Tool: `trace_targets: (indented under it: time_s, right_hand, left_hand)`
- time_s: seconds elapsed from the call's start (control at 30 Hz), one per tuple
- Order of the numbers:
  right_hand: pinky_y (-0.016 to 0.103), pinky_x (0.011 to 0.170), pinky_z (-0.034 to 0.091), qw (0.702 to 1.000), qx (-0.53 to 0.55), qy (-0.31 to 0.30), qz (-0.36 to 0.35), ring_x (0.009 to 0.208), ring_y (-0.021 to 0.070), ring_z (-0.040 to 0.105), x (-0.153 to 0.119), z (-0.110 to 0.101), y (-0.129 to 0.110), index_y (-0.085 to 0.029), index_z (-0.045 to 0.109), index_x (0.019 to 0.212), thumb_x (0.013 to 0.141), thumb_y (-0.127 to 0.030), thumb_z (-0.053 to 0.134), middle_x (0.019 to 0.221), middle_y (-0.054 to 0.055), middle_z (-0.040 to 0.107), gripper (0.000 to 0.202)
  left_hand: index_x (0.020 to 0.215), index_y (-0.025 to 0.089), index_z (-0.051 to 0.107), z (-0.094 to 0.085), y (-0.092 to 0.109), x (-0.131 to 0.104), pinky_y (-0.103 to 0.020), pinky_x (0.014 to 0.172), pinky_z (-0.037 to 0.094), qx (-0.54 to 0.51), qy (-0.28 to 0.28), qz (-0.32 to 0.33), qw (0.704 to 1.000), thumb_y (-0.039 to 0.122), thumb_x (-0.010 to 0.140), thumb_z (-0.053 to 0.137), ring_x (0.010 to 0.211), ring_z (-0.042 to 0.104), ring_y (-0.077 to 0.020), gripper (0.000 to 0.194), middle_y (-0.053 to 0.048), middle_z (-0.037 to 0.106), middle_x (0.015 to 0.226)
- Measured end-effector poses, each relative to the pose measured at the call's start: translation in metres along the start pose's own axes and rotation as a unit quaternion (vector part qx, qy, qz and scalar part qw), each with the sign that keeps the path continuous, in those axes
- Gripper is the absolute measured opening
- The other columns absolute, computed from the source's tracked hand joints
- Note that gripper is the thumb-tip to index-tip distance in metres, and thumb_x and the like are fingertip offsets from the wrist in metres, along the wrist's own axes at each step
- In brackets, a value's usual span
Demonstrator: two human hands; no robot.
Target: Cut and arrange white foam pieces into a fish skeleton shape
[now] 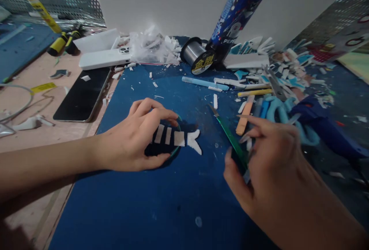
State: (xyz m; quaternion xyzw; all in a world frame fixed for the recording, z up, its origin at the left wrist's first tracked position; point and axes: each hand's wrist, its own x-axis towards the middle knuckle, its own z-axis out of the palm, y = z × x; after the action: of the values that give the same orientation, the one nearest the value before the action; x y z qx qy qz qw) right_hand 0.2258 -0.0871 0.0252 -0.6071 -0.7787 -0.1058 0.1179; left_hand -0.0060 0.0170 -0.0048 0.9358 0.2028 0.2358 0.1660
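My left hand [138, 136] curves over a thin teal ring [179, 129], thumb and fingertips gripping its near and far edges. Inside the ring, several flat white strips [168, 135] lie in a row, and a wider white piece [179, 139] crosses its right edge. A white fish-tail cutout [194, 141] continues the row on the blue mat [161, 204]. At the right, a green-handled craft knife [230, 136] slants between the thumb and fingers of my right hand [268, 157]. Those fingers are apart, slightly blurred; the knife's lower end is partly hidden.
Scissors [278, 107], a blue glue gun [325, 123] and white and blue scraps [288, 69] crowd the right. Behind stand a line spool [198, 55] and a Pepsi bottle [235, 21]. A phone [83, 96] lies left, near a plastic bag [150, 48].
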Motion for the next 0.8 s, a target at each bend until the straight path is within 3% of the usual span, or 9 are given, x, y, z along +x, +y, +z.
trace_targets:
  time_s: [0.1,0.17,0.27,0.37,0.5,0.8]
  right_hand:
    - [0.064,0.087,0.043,0.997,0.055,0.043,0.035,0.112,0.0470,0.047,-0.003,-0.005,-0.008,-0.005,0.026,0.137,0.084,-0.022,0.047,0.119,0.030,0.043,0.060]
    - [0.068,0.102,0.033,0.992,0.105,0.060,0.044,0.127,0.0463,0.037,-0.008,-0.006,-0.016,-0.012,0.022,0.143,0.082,-0.020,0.048,0.137,0.026,0.037,0.066]
    - [0.064,0.106,0.035,0.987,0.161,0.012,0.020,0.142,0.0414,0.019,-0.020,-0.002,-0.028,-0.011,0.006,0.151,0.082,-0.016,0.045,0.156,0.018,0.015,0.079]
    - [0.056,0.108,0.040,0.983,0.175,-0.052,-0.030,0.144,0.0368,0.020,-0.031,0.006,-0.035,-0.004,-0.002,0.151,0.084,-0.014,0.045,0.159,0.016,0.008,0.083]
    - [0.055,0.109,0.039,0.977,0.184,-0.095,-0.057,0.144,0.0354,0.017,-0.033,0.013,-0.037,0.002,-0.003,0.150,0.087,-0.018,0.043,0.158,0.022,0.009,0.081]
    - [0.050,0.109,0.039,0.984,0.131,-0.102,-0.062,0.145,0.0340,0.014,-0.024,0.016,-0.037,0.012,0.010,0.146,0.093,-0.031,0.044,0.154,0.029,0.017,0.076]
  left_hand:
    - [0.124,0.017,0.037,0.000,-0.002,-0.001,-0.049,0.083,0.042,0.002,0.001,0.004,1.000,0.031,0.085,0.056,0.104,0.048,-0.0304,0.046,-0.010,0.060,0.113]
    - [0.125,0.018,0.037,0.000,-0.002,-0.001,-0.049,0.083,0.043,-0.001,0.002,0.007,1.000,0.031,0.083,0.057,0.104,0.049,-0.0307,0.048,-0.010,0.060,0.113]
    - [0.125,0.021,0.037,0.001,-0.002,-0.001,-0.049,0.084,0.042,-0.004,0.003,0.000,1.000,0.030,0.082,0.059,0.105,0.049,-0.0308,0.049,-0.009,0.061,0.113]
    - [0.125,0.021,0.037,0.000,-0.002,0.000,-0.048,0.085,0.040,-0.007,0.002,0.000,1.000,0.029,0.080,0.061,0.106,0.049,-0.0307,0.052,-0.009,0.061,0.113]
    - [0.125,0.020,0.034,-0.001,-0.002,0.001,-0.047,0.085,0.039,-0.002,-0.008,0.003,1.000,0.028,0.083,0.060,0.106,0.047,-0.0298,0.050,-0.010,0.060,0.112]
    - [0.125,0.017,0.035,0.000,-0.001,0.000,-0.046,0.085,0.039,0.000,-0.005,0.009,1.000,0.029,0.085,0.058,0.105,0.047,-0.0289,0.048,-0.011,0.061,0.111]
